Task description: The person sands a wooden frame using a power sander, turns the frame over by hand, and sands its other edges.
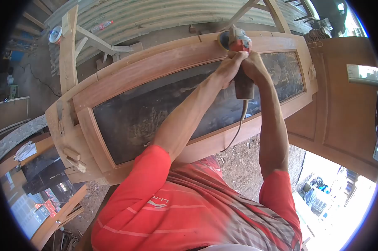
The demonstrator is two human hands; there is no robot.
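Note:
Both my hands are wrapped around an angle grinder [241, 43] with a red and grey head and a dark body. My left hand [232, 65] grips it from the left, near the head. On the other side, my right hand [254, 67] closes around the body. The disc [224, 40] sits at the far rail of a wooden door panel [164, 57]; whether it touches the wood I cannot tell. Dark, dusty glass-like infill [155, 113] fills the panel's frame. From the grinder's rear a cord [243, 112] runs down over the near rail.
Wooden trestle legs [68, 54] stand at the panel's left and far side. Small wood blocks [75, 160] lie at its left end. A brown panelled door [335, 100] stands at the right. Corrugated sheeting [155, 21] lies beyond, with a plastic bottle [102, 26] on it.

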